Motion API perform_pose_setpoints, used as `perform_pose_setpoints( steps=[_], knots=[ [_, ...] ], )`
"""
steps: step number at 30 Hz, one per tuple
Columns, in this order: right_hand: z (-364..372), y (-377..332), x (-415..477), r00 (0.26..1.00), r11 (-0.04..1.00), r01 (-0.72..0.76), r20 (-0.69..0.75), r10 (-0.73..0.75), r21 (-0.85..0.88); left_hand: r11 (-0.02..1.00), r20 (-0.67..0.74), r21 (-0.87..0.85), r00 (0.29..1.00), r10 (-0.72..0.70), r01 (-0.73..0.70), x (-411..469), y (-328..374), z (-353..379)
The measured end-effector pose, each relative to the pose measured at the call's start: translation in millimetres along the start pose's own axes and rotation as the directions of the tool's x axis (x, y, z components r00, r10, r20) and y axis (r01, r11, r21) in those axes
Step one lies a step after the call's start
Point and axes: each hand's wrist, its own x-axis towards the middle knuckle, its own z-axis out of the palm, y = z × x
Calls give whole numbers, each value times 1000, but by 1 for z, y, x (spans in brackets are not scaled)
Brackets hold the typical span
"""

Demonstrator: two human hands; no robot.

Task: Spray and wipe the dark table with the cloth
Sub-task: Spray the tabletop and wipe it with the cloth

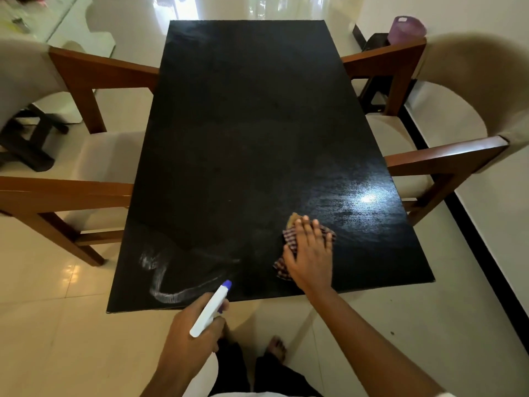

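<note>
The dark table (pixel 243 138) fills the middle of the head view, long side running away from me. My right hand (pixel 310 253) lies flat, fingers spread, on a checked cloth (pixel 289 236) near the table's front right part; most of the cloth is under the palm. My left hand (pixel 191 328) grips a white spray bottle (pixel 210 308) with a blue nozzle, held over the front edge and pointing toward the tabletop. Whitish wet streaks (pixel 163 282) mark the front left corner. A shiny damp patch (pixel 360 199) shows on the right side.
Wooden chairs with pale cushions stand at both long sides: one on the left (pixel 86 156), one on the right (pixel 429 156). A purple container (pixel 406 29) sits on a dark stand at the back right. My bare feet (pixel 276 348) are on pale floor tiles.
</note>
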Motion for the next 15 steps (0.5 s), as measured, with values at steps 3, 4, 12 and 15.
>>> perform_pose_setpoints(
  steps=[3,4,12,15],
  knots=[
    [8,-35,13,982,984,176,67,-176,4,991,-26,-127,999,37,-40,2,3,-1],
    [8,-39,15,968,972,233,91,-233,10,989,-28,-138,998,51,-54,2,4,-2],
    [-12,44,10,985,990,141,99,-138,-25,984,-22,-155,996,81,-83,15,-6,-8],
    [-11,30,7,997,998,49,58,-48,-30,979,-47,-192,997,65,-72,13,-11,-11]
  ],
)
